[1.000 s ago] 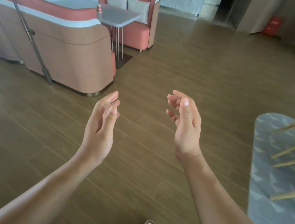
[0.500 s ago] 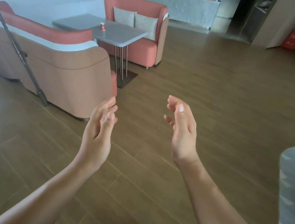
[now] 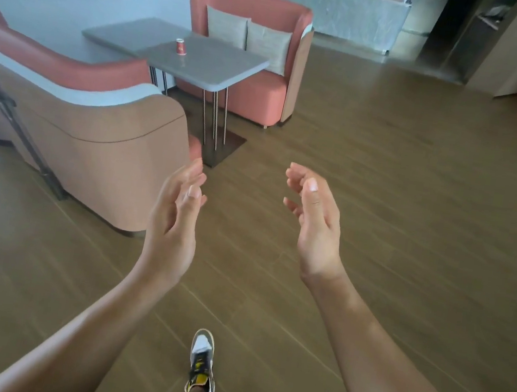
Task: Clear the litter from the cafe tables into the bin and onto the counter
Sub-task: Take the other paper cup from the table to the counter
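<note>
1. Over the last second the view has come nearer to the grey rectangular tabletop [image 3: 208, 67], which stands between the two pink upholstered booth seats [image 3: 254, 95].
2. The small red can [image 3: 180, 46] stands upright near the middle of this tabletop. It now shows larger and more clearly than before.
3. The long pale stone counter [image 3: 342, 15] at the far wall has also come into view behind the seats.
4. From this I judge that the person is walking toward the table and that the can is the next litter to collect. It is still well apart from both hands, so nothing is picked up yet.
5. The left hand [image 3: 176, 214] is raised in front of the body, as it was before, with the fingers almost straight and close together. It is released: it holds nothing and touches nothing.
6. The right hand [image 3: 317, 227] faces the left one with its fingers loosely curved. It is also empty and touches nothing.
7. One grey and yellow sneaker [image 3: 202, 354] steps forward on the brown wooden floor [image 3: 418, 185].
</note>
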### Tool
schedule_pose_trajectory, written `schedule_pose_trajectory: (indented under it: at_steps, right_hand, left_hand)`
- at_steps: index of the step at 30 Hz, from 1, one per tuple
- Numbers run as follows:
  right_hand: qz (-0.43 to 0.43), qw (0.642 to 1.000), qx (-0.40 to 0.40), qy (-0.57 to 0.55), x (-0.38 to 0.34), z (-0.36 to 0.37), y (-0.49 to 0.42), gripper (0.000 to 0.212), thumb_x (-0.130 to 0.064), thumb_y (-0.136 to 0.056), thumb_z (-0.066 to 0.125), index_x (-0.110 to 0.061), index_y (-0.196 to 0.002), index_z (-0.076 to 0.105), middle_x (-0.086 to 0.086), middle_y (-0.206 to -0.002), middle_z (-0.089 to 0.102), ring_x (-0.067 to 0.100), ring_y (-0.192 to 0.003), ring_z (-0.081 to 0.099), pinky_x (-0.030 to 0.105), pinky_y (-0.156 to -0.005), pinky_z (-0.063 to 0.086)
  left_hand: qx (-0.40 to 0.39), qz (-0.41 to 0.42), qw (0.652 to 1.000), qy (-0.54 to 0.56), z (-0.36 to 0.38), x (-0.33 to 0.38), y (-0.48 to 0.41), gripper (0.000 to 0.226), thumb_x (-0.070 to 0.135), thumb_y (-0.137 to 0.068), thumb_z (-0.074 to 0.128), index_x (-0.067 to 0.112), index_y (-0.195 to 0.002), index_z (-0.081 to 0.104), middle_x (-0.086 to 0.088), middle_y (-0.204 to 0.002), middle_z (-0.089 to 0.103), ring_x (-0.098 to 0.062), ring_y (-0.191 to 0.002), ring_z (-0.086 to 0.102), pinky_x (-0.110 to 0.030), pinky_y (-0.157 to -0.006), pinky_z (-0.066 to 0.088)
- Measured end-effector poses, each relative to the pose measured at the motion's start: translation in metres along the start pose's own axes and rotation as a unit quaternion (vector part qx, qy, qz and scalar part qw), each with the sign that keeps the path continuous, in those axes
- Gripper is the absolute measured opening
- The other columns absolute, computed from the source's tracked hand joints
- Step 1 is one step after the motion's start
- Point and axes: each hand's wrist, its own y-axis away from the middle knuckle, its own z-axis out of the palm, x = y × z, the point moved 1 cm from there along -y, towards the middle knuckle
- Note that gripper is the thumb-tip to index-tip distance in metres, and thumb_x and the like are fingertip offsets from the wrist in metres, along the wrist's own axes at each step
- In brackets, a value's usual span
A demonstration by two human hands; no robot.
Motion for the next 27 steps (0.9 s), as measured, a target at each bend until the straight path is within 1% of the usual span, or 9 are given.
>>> schedule_pose_trajectory:
  at_steps: [2,7,10,12,14,17,19,22,27]
  right_hand:
    - [-0.006,1.000,-0.003,0.001,0.020,0.014,-0.050,0.053,-0.064,-0.093,0.045,-0.030,-0.126,0.068,-0.025,-0.124,0.070,0.003,-0.127,0.061,0.039,-0.111,0.052]
    - [-0.010,1.000,-0.001,0.001,0.058,0.051,-0.177,0.051,-0.064,-0.094,0.044,-0.032,-0.126,0.069,-0.022,-0.128,0.070,0.002,-0.126,0.061,0.036,-0.110,0.052]
    - [-0.011,1.000,-0.001,-0.006,0.076,0.072,-0.249,0.049,-0.064,-0.094,0.044,-0.034,-0.124,0.070,-0.024,-0.126,0.070,0.001,-0.125,0.061,0.035,-0.109,0.052]
    - [-0.006,1.000,-0.005,-0.016,0.087,0.085,-0.287,0.046,-0.063,-0.094,0.044,-0.037,-0.122,0.070,-0.025,-0.124,0.070,0.002,-0.127,0.061,0.034,-0.108,0.052]
    - [-0.010,1.000,-0.007,-0.019,0.102,0.094,-0.324,0.045,-0.062,-0.095,0.044,-0.036,-0.122,0.070,-0.024,-0.125,0.070,0.002,-0.127,0.061,0.035,-0.107,0.051]
    - [-0.002,1.000,-0.005,-0.025,0.127,0.103,-0.383,0.047,-0.062,-0.094,0.044,-0.035,-0.122,0.070,-0.024,-0.124,0.070,0.002,-0.126,0.061,0.037,-0.109,0.051]
    - [0.004,1.000,-0.012,-0.025,0.146,0.106,-0.425,0.048,-0.062,-0.095,0.044,-0.033,-0.123,0.070,-0.025,-0.124,0.070,0.001,-0.125,0.062,0.037,-0.109,0.051]
    - [0.002,0.999,-0.027,-0.028,0.180,0.108,-0.490,0.052,-0.062,-0.096,0.044,-0.028,-0.127,0.069,-0.023,-0.126,0.070,0.002,-0.127,0.061,0.035,-0.109,0.051]
    - [0.010,0.998,-0.051,-0.035,0.235,0.109,-0.622,0.055,-0.062,-0.095,0.044,-0.026,-0.129,0.069,-0.022,-0.124,0.071,0.002,-0.125,0.062,0.033,-0.106,0.052]
  left_hand:
    - [0.009,0.009,1.000,0.010,0.000,-0.022,-0.052,0.055,0.046,-0.100,0.046,0.018,-0.147,0.050,0.001,-0.150,0.055,-0.011,-0.141,0.055,-0.037,-0.114,0.050]
    - [0.010,0.005,1.000,0.011,-0.002,-0.069,-0.183,0.049,0.034,-0.103,0.043,0.013,-0.146,0.050,-0.001,-0.152,0.054,-0.010,-0.141,0.055,-0.044,-0.116,0.048]
    - [0.017,0.018,1.000,-0.006,-0.003,-0.090,-0.254,0.059,0.047,-0.100,0.048,0.012,-0.147,0.051,-0.005,-0.151,0.057,-0.013,-0.140,0.056,-0.046,-0.115,0.049]
    - [0.019,0.011,1.000,-0.007,-0.004,-0.101,-0.292,0.061,0.054,-0.097,0.048,0.018,-0.146,0.054,0.003,-0.146,0.062,-0.013,-0.139,0.057,-0.044,-0.114,0.051]
    - [0.016,0.015,1.000,-0.021,-0.005,-0.117,-0.331,0.051,0.055,-0.098,0.048,0.031,-0.142,0.056,0.013,-0.140,0.065,-0.012,-0.138,0.058,-0.044,-0.112,0.052]
    - [0.025,0.021,0.998,-0.049,-0.005,-0.139,-0.388,0.044,0.060,-0.101,0.046,0.043,-0.139,0.058,0.019,-0.142,0.063,-0.015,-0.140,0.057,-0.033,-0.097,0.059]
    - [0.030,0.019,0.998,-0.054,0.003,-0.157,-0.427,0.041,0.060,-0.102,0.045,0.046,-0.139,0.057,0.017,-0.145,0.061,-0.015,-0.142,0.055,-0.040,-0.105,0.056]
    - [0.042,0.014,0.998,-0.053,0.024,-0.189,-0.484,0.044,0.054,-0.100,0.046,0.037,-0.139,0.057,0.009,-0.145,0.062,-0.015,-0.140,0.057,-0.056,-0.116,0.047]
    - [0.070,0.001,0.997,-0.043,0.069,-0.235,-0.594,0.044,0.040,-0.103,0.046,0.020,-0.141,0.054,0.002,-0.146,0.059,-0.017,-0.140,0.056,-0.050,-0.116,0.047]
